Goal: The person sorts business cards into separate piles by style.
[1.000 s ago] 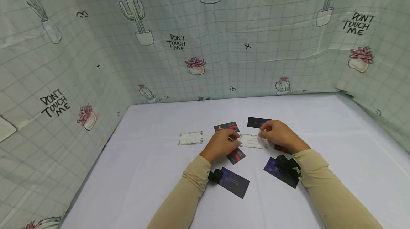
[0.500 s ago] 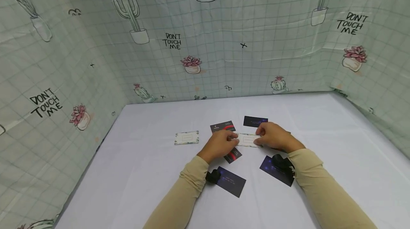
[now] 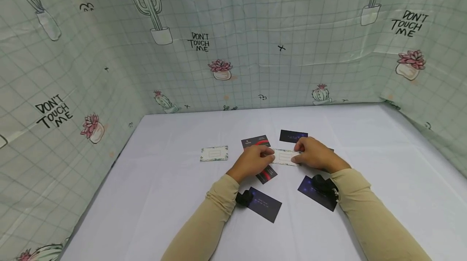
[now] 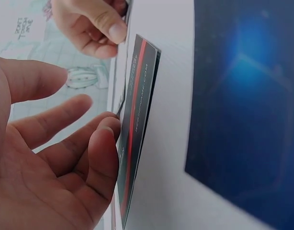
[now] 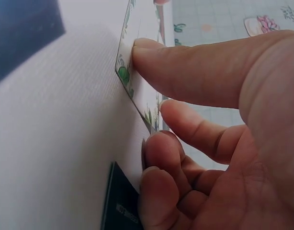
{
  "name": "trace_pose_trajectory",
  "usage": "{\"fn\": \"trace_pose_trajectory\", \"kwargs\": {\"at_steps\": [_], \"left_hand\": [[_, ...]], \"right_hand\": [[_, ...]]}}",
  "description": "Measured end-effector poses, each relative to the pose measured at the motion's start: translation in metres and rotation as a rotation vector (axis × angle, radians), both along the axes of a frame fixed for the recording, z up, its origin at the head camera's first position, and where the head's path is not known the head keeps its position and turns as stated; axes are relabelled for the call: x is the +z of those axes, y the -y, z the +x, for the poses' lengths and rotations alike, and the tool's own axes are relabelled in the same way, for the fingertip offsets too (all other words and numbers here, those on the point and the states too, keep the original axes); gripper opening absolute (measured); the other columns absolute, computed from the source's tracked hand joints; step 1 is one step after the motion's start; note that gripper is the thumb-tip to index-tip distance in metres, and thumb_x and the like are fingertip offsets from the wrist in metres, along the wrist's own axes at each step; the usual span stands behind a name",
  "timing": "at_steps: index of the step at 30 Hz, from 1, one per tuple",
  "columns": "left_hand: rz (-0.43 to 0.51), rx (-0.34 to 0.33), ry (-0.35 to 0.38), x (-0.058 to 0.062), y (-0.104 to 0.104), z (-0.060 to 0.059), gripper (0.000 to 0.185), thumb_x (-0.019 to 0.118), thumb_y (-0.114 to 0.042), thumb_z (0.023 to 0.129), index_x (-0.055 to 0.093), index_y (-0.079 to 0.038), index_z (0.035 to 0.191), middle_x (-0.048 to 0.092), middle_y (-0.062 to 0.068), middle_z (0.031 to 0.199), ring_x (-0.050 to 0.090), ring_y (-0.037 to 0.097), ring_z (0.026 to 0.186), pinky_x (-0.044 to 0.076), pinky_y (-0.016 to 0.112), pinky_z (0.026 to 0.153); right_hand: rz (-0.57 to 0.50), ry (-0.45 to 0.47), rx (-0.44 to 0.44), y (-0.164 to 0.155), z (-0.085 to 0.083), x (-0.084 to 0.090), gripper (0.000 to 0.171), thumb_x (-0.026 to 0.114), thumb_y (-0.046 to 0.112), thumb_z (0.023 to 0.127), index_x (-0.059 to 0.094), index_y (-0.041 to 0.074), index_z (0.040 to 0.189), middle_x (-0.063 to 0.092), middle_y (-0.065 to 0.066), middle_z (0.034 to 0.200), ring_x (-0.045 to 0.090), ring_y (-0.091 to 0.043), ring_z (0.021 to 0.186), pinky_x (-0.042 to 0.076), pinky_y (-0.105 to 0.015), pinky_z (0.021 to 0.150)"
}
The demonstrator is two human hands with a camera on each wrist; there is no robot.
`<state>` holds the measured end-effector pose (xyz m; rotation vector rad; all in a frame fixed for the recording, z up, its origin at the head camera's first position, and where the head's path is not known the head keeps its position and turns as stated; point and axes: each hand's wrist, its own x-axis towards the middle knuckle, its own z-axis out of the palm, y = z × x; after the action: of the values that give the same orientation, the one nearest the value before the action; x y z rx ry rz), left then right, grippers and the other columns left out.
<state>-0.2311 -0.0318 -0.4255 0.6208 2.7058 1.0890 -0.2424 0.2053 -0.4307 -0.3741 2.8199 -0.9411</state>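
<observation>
A white card with a leafy printed border lies between the two hands. My right hand pinches its right end; in the right wrist view the thumb presses its face and the index fingertip is at the far edge. At the card's left end is my left hand, thumb and index finger apart, fingers loosely bent. A black business card with a red stripe lies below that hand, and in the left wrist view the little finger is right at this card. Another black-and-red card lies just beyond.
A second white bordered card lies to the left. Dark blue cards lie at the back, near the left wrist and under the right wrist. Another dark card shows beside the right fingers. Cactus-print cloth surrounds the white table.
My right hand has come down from over the white card's right end and now pinches it. The left hand stays at the left end with little change. The head view shifts slightly.
</observation>
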Motion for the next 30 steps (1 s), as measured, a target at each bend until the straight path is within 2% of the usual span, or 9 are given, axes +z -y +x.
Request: {"fn": "trace_pose_trajectory", "kwargs": {"at_steps": [8,15,19,25,30], "left_hand": [[0.026,0.014,0.011,-0.0042,-0.0007,-0.0013,0.027,0.061,-0.03,0.1,0.073,-0.016,0.12,0.07,-0.005,0.11,0.061,0.008,0.097,0.048,0.029,0.085],[0.14,0.01,0.05,-0.0069,-0.0018,-0.0035,0.024,0.061,-0.028,0.101,0.074,-0.017,0.117,0.069,-0.005,0.114,0.061,0.007,0.099,0.047,0.03,0.087],[0.168,0.034,0.062,-0.006,-0.0019,-0.0018,0.024,0.061,-0.025,0.1,0.072,-0.015,0.12,0.069,-0.003,0.114,0.062,0.01,0.101,0.048,0.03,0.087],[0.23,0.064,0.047,-0.0033,-0.0017,0.0013,0.028,0.061,-0.024,0.1,0.067,-0.013,0.125,0.066,0.001,0.121,0.063,0.013,0.105,0.05,0.03,0.084],[0.283,0.069,0.032,-0.0039,-0.0006,0.0009,0.034,0.062,-0.022,0.1,0.061,-0.01,0.132,0.064,0.003,0.125,0.063,0.013,0.104,0.051,0.029,0.083]], "right_hand": [[-0.033,-0.012,0.007,-0.0017,0.0021,-0.0024,0.031,0.078,0.014,0.084,0.06,-0.004,0.102,0.06,-0.013,0.096,0.054,-0.023,0.082,0.045,-0.036,0.072],[-0.017,-0.039,0.018,-0.002,0.0025,-0.0029,0.034,0.079,0.017,0.085,0.064,-0.004,0.108,0.06,-0.013,0.095,0.053,-0.024,0.082,0.044,-0.038,0.074],[-0.036,-0.043,0.022,-0.003,0.002,-0.0048,0.031,0.078,0.015,0.085,0.062,-0.002,0.106,0.059,-0.011,0.092,0.052,-0.023,0.08,0.043,-0.036,0.071],[-0.12,-0.035,0.026,-0.005,0.0015,-0.0058,0.028,0.077,0.012,0.086,0.06,0.001,0.105,0.06,-0.012,0.092,0.053,-0.022,0.076,0.044,-0.035,0.065],[-0.263,0.015,0.016,-0.0074,0.0012,-0.0052,0.021,0.073,0.011,0.091,0.06,0.002,0.104,0.063,-0.009,0.09,0.055,-0.022,0.076,0.047,-0.035,0.064]]}}
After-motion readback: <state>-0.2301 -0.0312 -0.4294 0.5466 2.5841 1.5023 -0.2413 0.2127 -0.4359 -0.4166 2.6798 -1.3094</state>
